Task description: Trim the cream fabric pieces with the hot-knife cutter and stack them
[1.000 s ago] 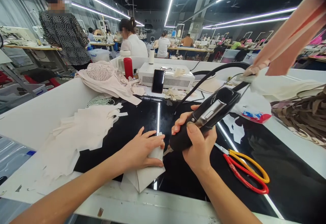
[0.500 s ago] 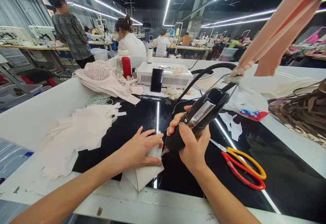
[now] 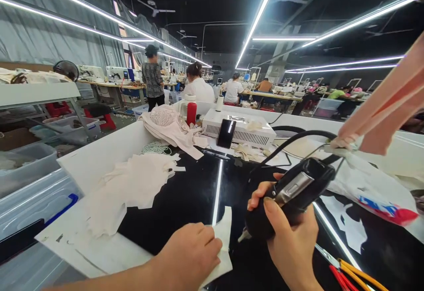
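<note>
My left hand (image 3: 194, 253) has its fingers curled together on a cream fabric piece (image 3: 225, 231) near the front of the glossy black work surface (image 3: 195, 185). The fabric's upper end sticks up beyond my fingers. My right hand (image 3: 288, 233) is wrapped round a black handheld tool (image 3: 291, 194) with a silver plate, held above the surface to the right of the fabric. A dark cable (image 3: 281, 149) arches behind the tool. The tool's pale tip is close to the surface, a little apart from the fabric.
Cream pieces (image 3: 139, 180) lie in a pile at left. Scissors (image 3: 344, 269) with red and yellow handles are at lower right. Behind stand a phone (image 3: 226, 134), a white box (image 3: 240, 125) and a red bottle (image 3: 191, 113). Peach straps (image 3: 380, 110) hang at right. People sit or stand farther off.
The view has shifted left and up. My left hand has gone from spread flat on the fabric to curled on it, and the fabric has turned. My right hand still holds the tool.
</note>
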Tool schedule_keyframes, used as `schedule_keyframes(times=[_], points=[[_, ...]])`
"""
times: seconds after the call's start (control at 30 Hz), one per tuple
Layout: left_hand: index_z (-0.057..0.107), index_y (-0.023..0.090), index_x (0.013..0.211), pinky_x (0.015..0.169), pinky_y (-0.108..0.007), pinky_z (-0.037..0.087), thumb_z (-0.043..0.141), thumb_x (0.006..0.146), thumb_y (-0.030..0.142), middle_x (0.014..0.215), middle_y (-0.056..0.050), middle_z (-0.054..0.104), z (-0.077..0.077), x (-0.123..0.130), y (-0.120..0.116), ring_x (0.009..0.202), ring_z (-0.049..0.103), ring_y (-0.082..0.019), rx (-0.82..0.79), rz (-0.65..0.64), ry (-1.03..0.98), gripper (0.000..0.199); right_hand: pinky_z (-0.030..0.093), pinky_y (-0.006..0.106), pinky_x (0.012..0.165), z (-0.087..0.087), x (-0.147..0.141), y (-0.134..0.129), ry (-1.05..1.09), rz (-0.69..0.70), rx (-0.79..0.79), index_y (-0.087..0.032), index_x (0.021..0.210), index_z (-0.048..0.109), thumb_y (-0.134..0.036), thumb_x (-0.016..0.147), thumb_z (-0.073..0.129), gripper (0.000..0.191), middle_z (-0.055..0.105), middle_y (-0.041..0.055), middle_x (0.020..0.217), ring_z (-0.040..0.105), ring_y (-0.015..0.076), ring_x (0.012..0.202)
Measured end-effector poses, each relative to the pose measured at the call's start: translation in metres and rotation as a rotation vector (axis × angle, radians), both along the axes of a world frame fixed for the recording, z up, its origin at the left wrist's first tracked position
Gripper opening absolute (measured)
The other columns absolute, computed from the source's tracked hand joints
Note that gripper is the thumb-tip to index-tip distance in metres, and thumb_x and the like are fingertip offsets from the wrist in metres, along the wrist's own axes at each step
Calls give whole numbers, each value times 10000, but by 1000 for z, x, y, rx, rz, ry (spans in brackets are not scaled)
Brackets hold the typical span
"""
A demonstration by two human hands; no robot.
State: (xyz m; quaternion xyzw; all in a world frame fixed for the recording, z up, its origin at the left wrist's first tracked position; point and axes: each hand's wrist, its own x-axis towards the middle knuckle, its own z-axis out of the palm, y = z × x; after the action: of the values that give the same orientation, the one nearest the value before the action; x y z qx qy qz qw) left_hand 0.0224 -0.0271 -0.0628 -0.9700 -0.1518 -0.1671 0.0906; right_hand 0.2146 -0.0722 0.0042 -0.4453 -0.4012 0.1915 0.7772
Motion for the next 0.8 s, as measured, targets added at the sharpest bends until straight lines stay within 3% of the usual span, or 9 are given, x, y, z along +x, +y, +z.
schedule_keyframes(times=[0.17, 0.23, 0.33, 0.4, 0.5, 0.6, 0.8], points=[[555, 203, 918, 598, -328, 407, 707, 969, 270, 827, 8, 612, -19, 3, 3, 707, 588, -179, 29, 27, -83, 174, 606, 311, 619, 4, 5, -5, -21, -32, -52, -291, 1216, 626, -370, 778, 894, 519, 711, 2, 903, 685, 160, 647], [576, 207, 971, 651, -309, 445, 689, 950, 171, 907, -4, 647, -14, 0, 7, 760, 609, -179, -48, 17, -72, 120, 605, 324, 622, 6, 6, -5, -34, -35, -56, -289, 1239, 627, -352, 759, 906, 558, 710, 6, 916, 689, 166, 651], [618, 226, 1094, 917, -302, 504, 626, 968, 50, 1049, -11, 682, 2, -12, 15, 940, 653, -170, -199, -72, -45, 217, 593, 325, 620, 9, 4, -3, -49, -30, -33, -283, 1220, 636, -343, 772, 892, 519, 702, 0, 925, 677, 153, 646], [637, 252, 1138, 1155, -383, 421, 578, 981, 12, 1124, -6, 686, 11, -21, 24, 1066, 659, -172, -277, -145, -47, 293, 584, 317, 614, 11, 2, -1, -55, -17, -14, -278, 1176, 638, -350, 799, 870, 449, 697, -8, 912, 666, 145, 645], [652, 239, 1158, 1240, -406, 358, 498, 938, -68, 1190, -12, 705, 18, -32, 36, 1214, 642, -182, -339, -260, -21, 408, 579, 318, 625, 13, -3, 0, -46, 2, 4, -279, 1148, 620, -359, 829, 840, 395, 684, -26, 861, 651, 142, 642], [648, 211, 1238, 1239, -411, 384, 494, 930, -75, 1252, -40, 719, 22, -32, 43, 1244, 649, -196, -355, -291, -33, 448, 572, 318, 623, 13, -8, -3, -17, 46, 24, -281, 1138, 613, -347, 835, 830, 379, 666, -34, 820, 639, 145, 645], [671, 128, 1207, 1027, -329, 567, 629, 905, -30, 1250, -103, 724, 24, -4, 55, 1173, 680, -234, -319, -281, -82, 344, 574, 315, 587, 12, -13, -8, -4, 117, 54, -283, 1138, 624, -340, 852, 811, 347, 661, -29, 797, 630, 147, 624]])
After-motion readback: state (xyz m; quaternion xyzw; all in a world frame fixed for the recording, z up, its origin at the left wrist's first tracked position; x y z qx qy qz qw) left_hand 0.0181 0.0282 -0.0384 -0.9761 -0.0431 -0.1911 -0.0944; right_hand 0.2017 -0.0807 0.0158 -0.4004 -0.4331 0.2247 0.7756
